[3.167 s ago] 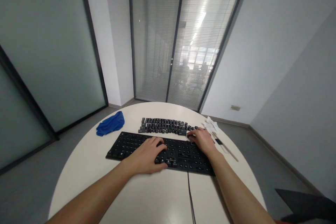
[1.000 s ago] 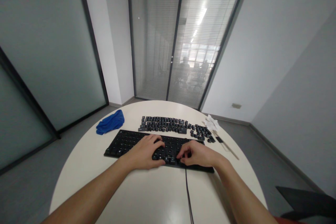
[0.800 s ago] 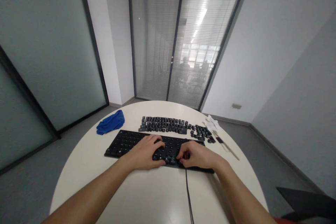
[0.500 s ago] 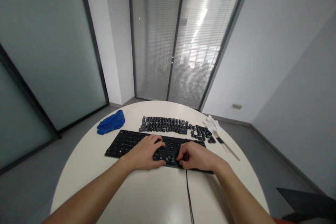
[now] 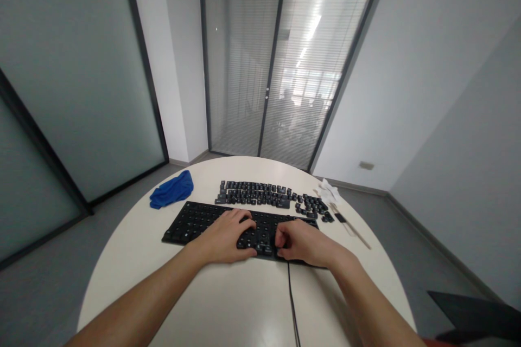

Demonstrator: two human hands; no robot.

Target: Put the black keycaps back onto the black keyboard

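Note:
A black keyboard [image 5: 195, 220] lies across the table under both hands, with many of its keys off. Over its middle rests my left hand [image 5: 230, 236], thumb apart from the stretched fingers and lying along the near edge. My right hand [image 5: 301, 239] is at the right part of the keyboard, fingers curled in and thumb close below them. Whatever the curled fingers hold, if anything, is hidden. Behind the keyboard, loose black keycaps [image 5: 254, 193] are laid out in rows, and a looser group of keycaps [image 5: 312, 206] sits to their right.
A blue cloth [image 5: 173, 190] lies at the left of the round white table [image 5: 228, 303]. Crumpled white tissue [image 5: 328, 192] and a thin brush-like stick [image 5: 354, 230] lie at the right. A black cable [image 5: 292, 303] runs from the keyboard toward me.
My right hand has shifted very slightly to the right, and its fingers are curled a little tighter. My left hand stays in place on the keyboard.

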